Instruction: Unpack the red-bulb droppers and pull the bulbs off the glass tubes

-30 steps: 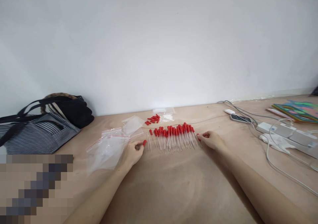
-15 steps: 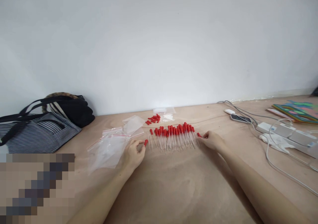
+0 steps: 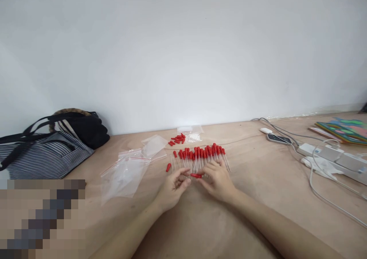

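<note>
A row of several clear glass droppers with red rubber bulbs (image 3: pixel 200 155) lies on the wooden table (image 3: pixel 200 220). My left hand (image 3: pixel 173 188) and my right hand (image 3: pixel 218 181) have met just in front of the row. Between their fingertips they pinch one red rubber bulb (image 3: pixel 196 175), apparently on a clear tube. One loose red bulb (image 3: pixel 168 167) lies on the table left of the hands. A small heap of red bulbs (image 3: pixel 177 139) sits behind the row.
Clear zip bags (image 3: pixel 126 173) lie to the left. A striped bag with black straps (image 3: pixel 43 153) stands at the far left. On the right are a phone (image 3: pixel 278 138), a power strip with cables (image 3: pixel 329 155) and colourful books (image 3: pixel 344 128). A white wall rises behind.
Both hands came in from the two ends of the row and met in the middle. The left hand let go of a red bulb, which now lies on the table.
</note>
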The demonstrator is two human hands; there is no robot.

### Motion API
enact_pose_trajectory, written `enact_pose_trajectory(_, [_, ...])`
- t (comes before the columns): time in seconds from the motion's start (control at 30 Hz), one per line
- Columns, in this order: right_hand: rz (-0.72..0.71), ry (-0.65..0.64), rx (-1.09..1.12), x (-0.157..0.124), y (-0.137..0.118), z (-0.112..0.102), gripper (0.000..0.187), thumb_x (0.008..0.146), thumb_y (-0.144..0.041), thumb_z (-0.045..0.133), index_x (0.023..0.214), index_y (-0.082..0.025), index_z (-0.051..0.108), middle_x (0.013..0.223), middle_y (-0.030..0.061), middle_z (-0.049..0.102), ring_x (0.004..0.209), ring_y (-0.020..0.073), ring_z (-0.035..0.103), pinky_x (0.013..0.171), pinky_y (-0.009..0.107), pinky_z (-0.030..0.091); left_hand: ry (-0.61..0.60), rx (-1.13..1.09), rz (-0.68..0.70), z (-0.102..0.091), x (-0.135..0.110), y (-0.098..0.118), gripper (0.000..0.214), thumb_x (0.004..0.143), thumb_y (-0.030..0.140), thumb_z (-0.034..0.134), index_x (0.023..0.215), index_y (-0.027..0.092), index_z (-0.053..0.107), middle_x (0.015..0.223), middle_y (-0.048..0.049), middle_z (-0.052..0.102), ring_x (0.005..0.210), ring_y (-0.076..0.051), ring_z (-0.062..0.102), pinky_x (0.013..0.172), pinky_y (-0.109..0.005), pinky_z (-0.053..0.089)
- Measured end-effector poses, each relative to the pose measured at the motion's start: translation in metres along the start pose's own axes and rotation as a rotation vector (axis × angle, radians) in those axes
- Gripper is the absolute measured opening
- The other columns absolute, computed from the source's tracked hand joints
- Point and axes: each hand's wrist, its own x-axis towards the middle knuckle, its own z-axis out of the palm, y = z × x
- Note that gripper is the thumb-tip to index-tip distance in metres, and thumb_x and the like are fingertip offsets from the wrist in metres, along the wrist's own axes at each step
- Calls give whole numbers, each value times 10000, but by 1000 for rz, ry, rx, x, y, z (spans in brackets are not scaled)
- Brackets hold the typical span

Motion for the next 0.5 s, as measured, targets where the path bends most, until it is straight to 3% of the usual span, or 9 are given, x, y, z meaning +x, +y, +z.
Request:
enact_pose_trajectory(0.1, [-75, 5, 30, -5, -19, 13, 95, 743, -303, 588, 791, -222, 578, 719, 0, 627, 726, 154, 523, 742, 326, 281, -33, -34, -2, 2, -2, 3, 236, 763, 347, 487, 882, 163, 574, 809, -47, 640, 748, -158, 600, 683, -259, 489])
enact_pose_trajectory(0.17, [-61, -4, 80, -8, -19, 14, 204, 719, -347, 613, 873, -219, 570, 768, 8, 632, 745, 159, 522, 749, 329, 279, 60, 68, -7, -13, 1, -2, 189, 758, 332, 479, 803, 171, 568, 774, -35, 642, 733, -154, 601, 685, -257, 482])
enact_pose_trajectory(0.23, [-32, -17, 102, -11, -12, 10, 231, 715, -352, 613, 899, -218, 569, 784, 15, 629, 757, 167, 518, 751, 335, 281, 221, 228, -56, -37, 7, -13, 165, 748, 322, 475, 789, 179, 545, 779, -26, 644, 738, -149, 601, 701, -254, 473])
enact_pose_trajectory(0.3, [9, -17, 91, -15, 0, 5, 122, 744, -301, 579, 830, -216, 581, 752, 11, 621, 746, 164, 514, 742, 333, 284, 325, 368, -151, -61, 12, -25, 159, 726, 325, 482, 762, 176, 523, 770, -36, 642, 724, -159, 604, 663, -256, 473])
enact_pose_trajectory(0.4, [73, 1, 57, -23, 18, -2, 64, 772, -244, 530, 756, -207, 580, 722, 5, 613, 731, 153, 517, 734, 326, 289, 348, 447, -216, -82, 16, -40, 144, 708, 316, 494, 723, 175, 523, 730, -41, 649, 682, -176, 607, 621, -271, 465])
enact_pose_trajectory(0.5, [93, 19, 36, -29, 28, -5, 79, 779, -241, 516, 746, -206, 579, 730, 6, 621, 723, 150, 526, 736, 328, 293, 334, 519, -241, -83, 14, -45, 136, 705, 315, 502, 692, 184, 538, 705, -25, 652, 662, -173, 610, 611, -265, 459])
